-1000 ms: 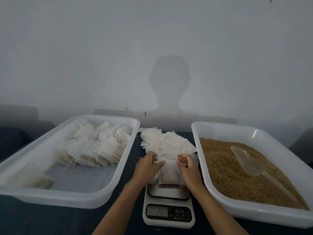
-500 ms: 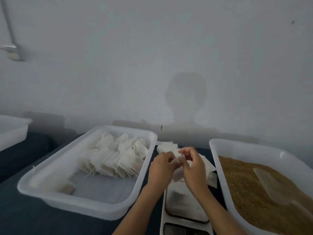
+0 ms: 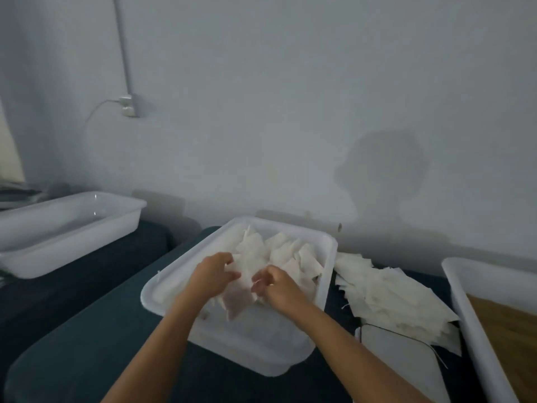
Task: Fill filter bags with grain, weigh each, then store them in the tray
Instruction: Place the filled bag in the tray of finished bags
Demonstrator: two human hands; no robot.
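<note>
Both of my hands have left the scale (image 3: 398,349) since half a second ago and now sit over the storage tray (image 3: 327,282), the view having swung left. Between them I hold a filled filter bag (image 3: 238,298): my left hand (image 3: 213,273) curls its fingers round the bag's upper edge, my right hand (image 3: 276,286) pinches its right side. It hangs just above the filled bags (image 3: 279,251) piled at the tray's far end. Empty bags (image 3: 386,292) lie between this tray and the grain tray (image 3: 462,298)
</note>
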